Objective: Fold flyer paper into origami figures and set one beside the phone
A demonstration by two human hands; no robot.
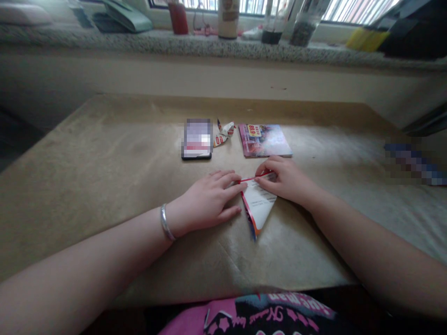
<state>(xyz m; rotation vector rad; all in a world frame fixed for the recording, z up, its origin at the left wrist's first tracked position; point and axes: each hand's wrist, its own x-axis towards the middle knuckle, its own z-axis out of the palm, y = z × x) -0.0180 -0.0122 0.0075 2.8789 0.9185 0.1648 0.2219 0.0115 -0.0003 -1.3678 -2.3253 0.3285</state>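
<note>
A folded triangle of printed paper (260, 207) lies on the brown paper-covered table (104, 177), its point toward me. My left hand (207, 200) lies flat with fingers stretched, pressing the paper's upper left corner. My right hand (281, 179) rests on the upper right edge, its fingertips pressed down along the fold. A silver bangle (165, 222) sits on my left wrist.
Beyond my hands lie a phone (197, 138), a small folded paper figure (223, 132) and a stack of colourful printed sheets (263, 139). A stone windowsill (223, 46) at the back holds jars, bottles and a red cup (179, 17).
</note>
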